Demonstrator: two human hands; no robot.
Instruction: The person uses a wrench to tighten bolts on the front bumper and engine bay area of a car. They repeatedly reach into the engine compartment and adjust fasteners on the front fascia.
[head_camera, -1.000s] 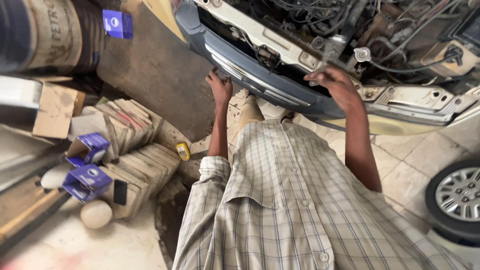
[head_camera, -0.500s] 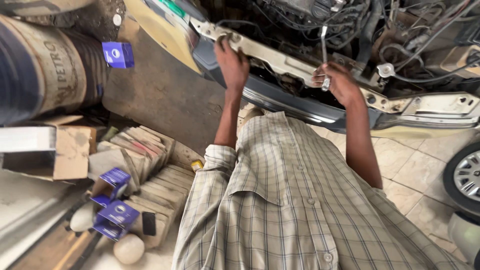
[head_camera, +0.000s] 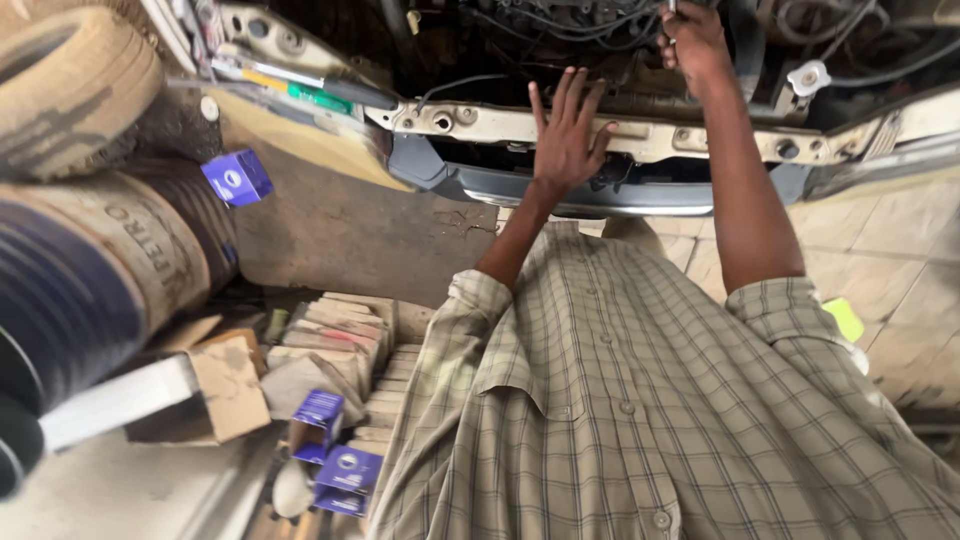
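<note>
L hand flat open on car's front crossmember, R hand gripping metal tool; blue boxes lower left.

**Lighting and image quality, head view**

Soft daylight brightens the plaid shirt and tiled floor; the engine bay lies in deep shadow. Barrel and tyre at left show motion blur and edge stretching.

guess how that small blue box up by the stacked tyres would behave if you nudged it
The small blue box looks like thin cardboard, so probably light and easily crushed. It sits tilted on one corner against the stacked tyres, so a nudge would likely topple it rather than slide it.
</note>
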